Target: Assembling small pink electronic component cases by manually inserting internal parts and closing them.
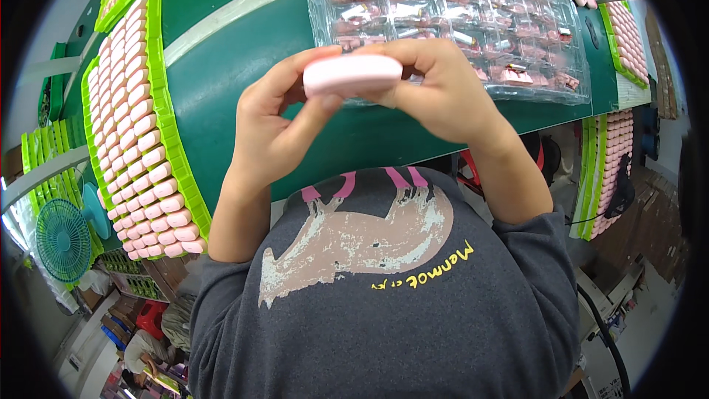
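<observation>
A pink oval plastic case [353, 74] is held up in front of me by both hands, above the edge of the green table [244, 66]. My left hand [277, 122] grips its left end with thumb and fingers. Over its right end curls my right hand [443, 92], fingers on top. Behind the hands lies a clear plastic blister tray [458, 15] holding several small pink and metallic parts.
A green tray [140, 133] packed with rows of pink cases sits on the table's left side. More such trays stand at the far right [628, 29] and lower right [613, 170]. A teal fan [63, 240] stands at lower left.
</observation>
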Action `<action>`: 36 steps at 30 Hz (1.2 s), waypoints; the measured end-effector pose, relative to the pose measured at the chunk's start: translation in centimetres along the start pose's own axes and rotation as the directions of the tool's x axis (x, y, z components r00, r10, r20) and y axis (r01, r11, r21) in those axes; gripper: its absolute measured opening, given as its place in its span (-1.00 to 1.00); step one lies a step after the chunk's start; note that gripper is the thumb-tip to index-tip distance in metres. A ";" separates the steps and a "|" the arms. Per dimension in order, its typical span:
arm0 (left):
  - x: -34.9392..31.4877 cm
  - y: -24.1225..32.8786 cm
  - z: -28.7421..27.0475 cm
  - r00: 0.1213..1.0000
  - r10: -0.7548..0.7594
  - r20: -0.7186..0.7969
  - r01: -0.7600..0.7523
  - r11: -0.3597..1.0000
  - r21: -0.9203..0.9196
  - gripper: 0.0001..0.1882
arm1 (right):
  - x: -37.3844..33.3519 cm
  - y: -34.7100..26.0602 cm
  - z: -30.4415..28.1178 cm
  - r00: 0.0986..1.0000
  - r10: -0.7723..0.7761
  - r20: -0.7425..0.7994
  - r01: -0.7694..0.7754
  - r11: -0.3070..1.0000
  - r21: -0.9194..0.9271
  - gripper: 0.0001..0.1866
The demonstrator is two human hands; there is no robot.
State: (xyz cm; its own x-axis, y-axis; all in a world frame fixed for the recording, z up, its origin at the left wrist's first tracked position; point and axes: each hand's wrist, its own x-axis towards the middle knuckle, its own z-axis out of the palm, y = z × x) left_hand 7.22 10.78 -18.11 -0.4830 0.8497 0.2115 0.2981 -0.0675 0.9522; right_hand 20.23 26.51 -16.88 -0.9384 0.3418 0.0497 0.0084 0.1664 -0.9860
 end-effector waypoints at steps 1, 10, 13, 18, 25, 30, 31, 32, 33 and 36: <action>-0.2 0.3 0.0 1.000 -0.005 0.002 0.005 0.990 -0.138 -0.64 | 0.4 0.0 -0.3 1.000 -0.010 0.003 0.010 1.000 -0.002 -0.76; -0.3 1.0 0.6 0.965 -0.254 -0.061 0.230 0.936 -0.266 -0.72 | 0.7 0.7 -1.0 0.929 0.366 -0.057 -0.311 0.855 0.415 -0.12; 0.0 0.8 0.6 0.947 -0.319 -0.031 0.297 0.910 -0.288 -0.70 | 0.9 1.2 -1.4 0.931 0.360 -0.067 -0.316 0.883 0.346 -0.11; 0.3 0.2 0.3 0.932 -0.362 -0.027 0.339 0.892 -0.299 -0.69 | 1.2 1.1 -0.9 0.978 0.195 -0.070 -0.159 0.923 0.350 -0.15; -0.1 -0.2 -0.5 1.000 -0.006 0.009 0.005 0.992 0.126 -0.44 | 0.6 -1.3 -0.3 0.992 0.075 0.101 -0.076 0.997 0.004 -0.40; -2.6 0.8 -4.0 0.968 0.046 0.249 -0.156 0.882 0.444 -0.50 | 1.1 -3.5 2.5 0.975 0.054 0.216 0.013 0.955 -0.297 -0.26; -3.2 1.0 -5.3 0.964 0.028 0.266 -0.173 0.825 0.539 -0.56 | 1.5 -3.4 2.7 0.987 0.001 0.161 0.051 0.945 -0.322 -0.25; -3.6 1.1 -8.1 0.972 0.016 0.233 -0.139 0.839 0.526 -0.68 | 1.6 -3.3 2.7 0.995 -0.047 0.093 0.077 0.932 -0.354 -0.23; -4.2 1.0 -11.3 0.993 0.020 0.117 -0.084 0.816 0.572 -0.68 | 1.5 -3.5 2.3 0.997 -0.033 0.070 0.055 0.940 -0.336 -0.26; -7.1 -0.4 -24.3 0.951 0.069 -0.302 0.198 0.613 0.765 -0.67 | 0.8 -2.8 0.7 0.998 0.054 -0.012 -0.055 0.964 -0.261 -0.30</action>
State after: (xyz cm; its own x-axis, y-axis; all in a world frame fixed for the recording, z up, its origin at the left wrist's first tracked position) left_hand -9.43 -7.93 -14.68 -0.6871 0.6455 0.3334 0.7167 0.5273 0.4564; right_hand 19.23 25.63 -14.17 -0.9323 0.3616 -0.0014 0.1498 0.3828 -0.9116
